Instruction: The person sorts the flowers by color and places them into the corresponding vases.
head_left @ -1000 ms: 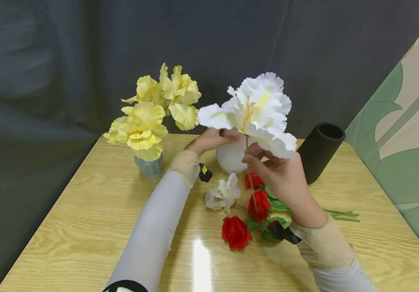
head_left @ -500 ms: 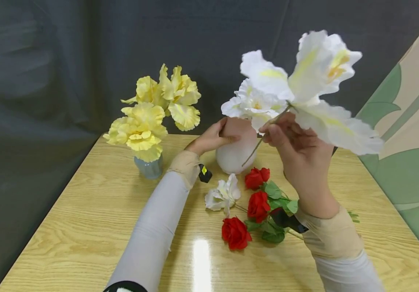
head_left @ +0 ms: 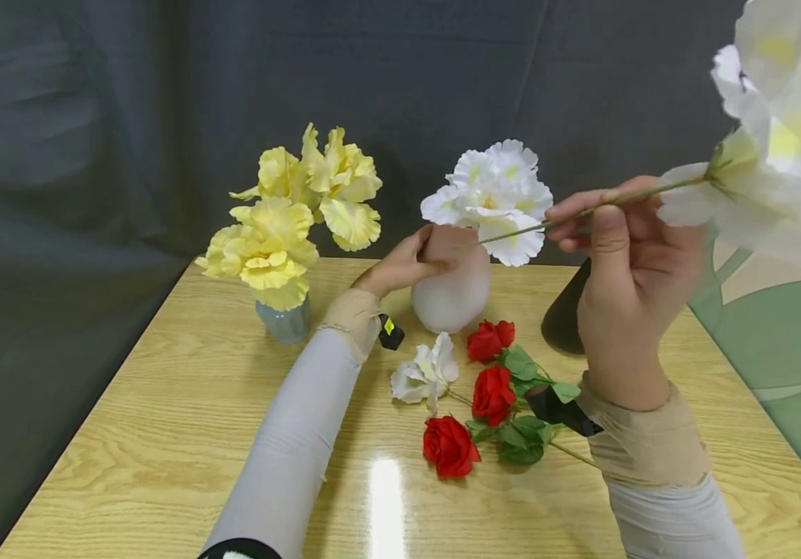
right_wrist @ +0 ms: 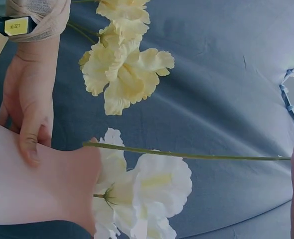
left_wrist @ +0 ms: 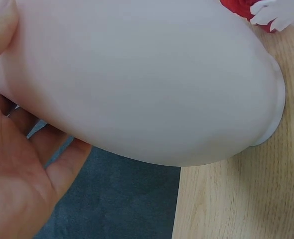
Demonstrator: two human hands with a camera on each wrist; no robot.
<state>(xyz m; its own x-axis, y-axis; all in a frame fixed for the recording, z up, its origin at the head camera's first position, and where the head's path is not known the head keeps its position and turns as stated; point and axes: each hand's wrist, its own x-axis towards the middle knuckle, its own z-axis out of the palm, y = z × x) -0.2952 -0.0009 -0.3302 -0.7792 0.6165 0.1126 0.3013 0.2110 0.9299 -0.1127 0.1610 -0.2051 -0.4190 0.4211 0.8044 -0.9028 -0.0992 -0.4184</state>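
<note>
My left hand (head_left: 403,268) grips the neck of a white vase (head_left: 451,303) with a pinkish top, which stands upright at the table's back. In the left wrist view the thumb and fingers lie on either side of the vase (left_wrist: 152,89). One white flower (head_left: 487,194) sits in its mouth. At the right, my raised right hand (head_left: 638,287) pinches the green stem of a second white artificial flower (head_left: 781,147). Its bloom is cut off by the head view's edge. In the right wrist view the free stem end (right_wrist: 94,144) overlaps the vase's rim.
Yellow flowers (head_left: 278,241) fill a blue-grey vase (head_left: 285,320) at the left. Three red roses (head_left: 493,394) and a loose white flower (head_left: 427,373) lie on the wooden table (head_left: 163,435). Behind my right hand stands a black vase (head_left: 563,318), partly hidden.
My right hand has moved right and up with its white flower, uncovering the one in the white vase. The held stem has tipped from near upright to almost level. The left hand stays put.
</note>
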